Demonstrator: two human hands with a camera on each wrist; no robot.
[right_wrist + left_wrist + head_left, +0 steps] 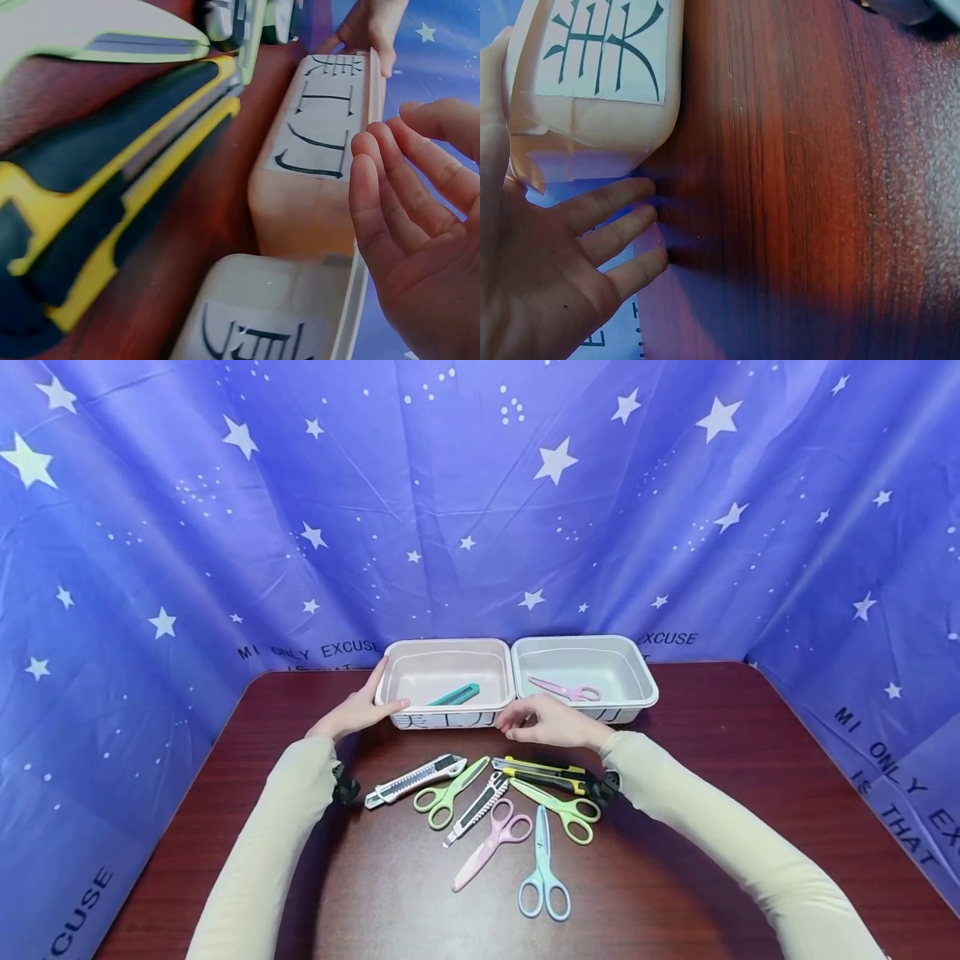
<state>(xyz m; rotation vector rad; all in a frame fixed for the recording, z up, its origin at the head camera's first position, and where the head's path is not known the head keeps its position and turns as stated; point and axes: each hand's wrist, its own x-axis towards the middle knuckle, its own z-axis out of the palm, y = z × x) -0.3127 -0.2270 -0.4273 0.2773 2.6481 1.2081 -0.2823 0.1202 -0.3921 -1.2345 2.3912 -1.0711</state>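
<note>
My left hand (358,706) rests on the left corner of a pale pink bin (450,649), thumb along the front rim and other fingers spread straight in the left wrist view. Inside lies a teal box cutter (457,695). In front of where the two bins meet, my right hand (551,720) hovers with loosely bent fingers and holds nothing. It overlaps the front of a whitish bin (633,670) holding pink scissors (564,689). Below that hand lies a yellow and black box cutter (543,772), seen large in the right wrist view (127,202).
Nearer on the brown table (390,893) lie a white box cutter (415,781), a slimmer box cutter (477,808), green scissors (450,793), more green scissors (558,810), pink scissors (492,843) and blue scissors (543,864). A starry blue curtain (450,510) hangs behind the bins.
</note>
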